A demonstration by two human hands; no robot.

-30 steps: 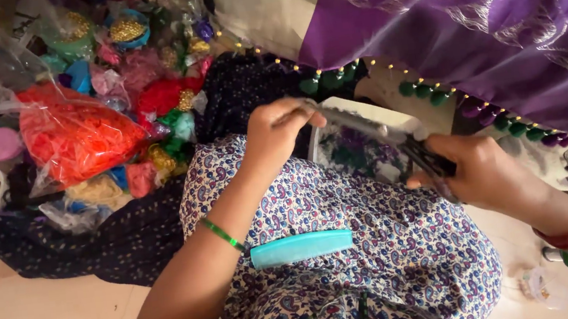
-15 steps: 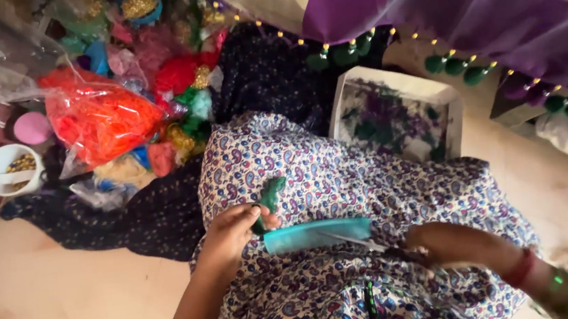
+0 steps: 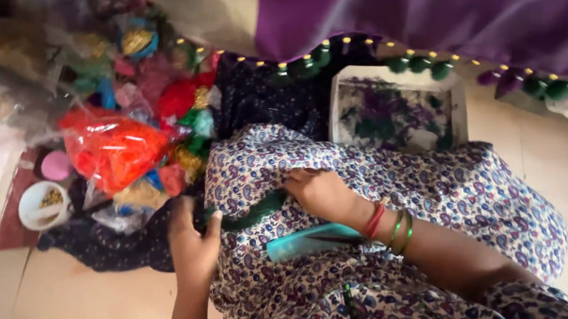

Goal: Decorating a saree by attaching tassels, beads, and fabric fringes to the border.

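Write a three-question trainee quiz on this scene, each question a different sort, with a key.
1. True or false: the left hand and the right hand both grip the dark green strand stretched across the lap.
2. Multiple choice: where does the teal comb lie? A) in the white bowl B) on the patterned fabric over the lap, beside the right wrist C) in the white tray
3. Fill in: the bulging bag in the pile at upper left is ____ in colour.

Key: 1 true; 2 B; 3 orange-red.
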